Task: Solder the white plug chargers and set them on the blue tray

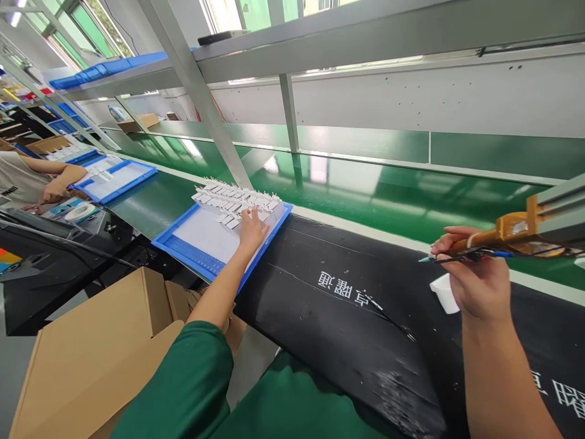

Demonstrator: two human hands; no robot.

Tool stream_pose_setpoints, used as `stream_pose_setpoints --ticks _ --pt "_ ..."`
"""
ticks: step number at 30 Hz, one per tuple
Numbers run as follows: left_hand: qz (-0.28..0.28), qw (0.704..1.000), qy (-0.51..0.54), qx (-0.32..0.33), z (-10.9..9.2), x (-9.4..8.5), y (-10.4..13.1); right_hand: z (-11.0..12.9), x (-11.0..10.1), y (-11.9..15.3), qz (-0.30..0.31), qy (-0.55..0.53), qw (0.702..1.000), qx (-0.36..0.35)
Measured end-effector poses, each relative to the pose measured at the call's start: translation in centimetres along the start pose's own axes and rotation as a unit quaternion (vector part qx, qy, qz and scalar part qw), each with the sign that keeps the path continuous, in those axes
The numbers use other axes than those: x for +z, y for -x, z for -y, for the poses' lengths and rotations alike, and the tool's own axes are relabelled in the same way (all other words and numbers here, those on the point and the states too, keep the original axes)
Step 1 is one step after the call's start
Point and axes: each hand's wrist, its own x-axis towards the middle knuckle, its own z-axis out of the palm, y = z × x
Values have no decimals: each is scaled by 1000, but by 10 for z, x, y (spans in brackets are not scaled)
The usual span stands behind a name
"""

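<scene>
My left hand (252,233) reaches over the blue tray (183,250), its fingers spread and touching the near right end of the rows of small white parts (228,201). Thin prongs stick up from these parts. Beyond the black mat's middle, my right hand (482,280) is closed round a slim tool with a teal tip (427,260), which points left. An orange-brown fitting (512,228) lies right behind that hand; whether it joins the tool I cannot tell. Just below the tip, a small white cup (444,294) stands on the mat, partly hidden by my right hand.
A black mat (320,323) with white lettering covers the bench, and a thin dark stick (393,320) lies on it. Behind runs a green belt (342,183) under a grey frame (201,91). Cardboard boxes (100,341) stand lower left. A co-worker's arm (59,177) rests near another blue tray (132,177).
</scene>
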Motion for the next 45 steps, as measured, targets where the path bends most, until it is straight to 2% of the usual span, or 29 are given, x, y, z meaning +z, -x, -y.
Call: stream_pose_setpoints --ticks 5,8,11,15,20,24,27,30,33,35,37,41,45 --pt "-25 999 23 -28 5 -5 3 0 1 0 -4 8 1000 -5" --pt "36 998 1 -43 13 -8 6 0 1 -1 -10 14 1000 -7" --pt "92 995 -6 -26 18 -4 7 2 1 0 -12 18 1000 -4" --pt "90 996 0 -15 21 4 4 0 -1 0 -6 23 1000 -5" --pt "89 996 11 18 18 1 3 -1 -1 -1 8 42 999 7" --pt "66 996 20 59 25 1 1 5 0 0 47 78 996 8" --pt "71 996 -3 61 33 2 -10 7 -7 -2 69 136 988 15" --pt "46 996 -58 59 27 -12 -14 13 -21 -5 93 224 970 13" --pt "22 995 -45 89 -2 -32 -5 25 -39 -5 131 275 952 40" --pt "31 991 12 130 -33 -40 2 35 -53 -4 140 296 943 61" --pt "56 981 80 168 -70 -38 7 43 -67 -3 128 327 933 81" --pt "140 938 168 268 -156 -11 16 50 -96 3 63 392 910 120" --pt "206 891 230 333 -260 24 33 52 -121 8 0 433 891 140"
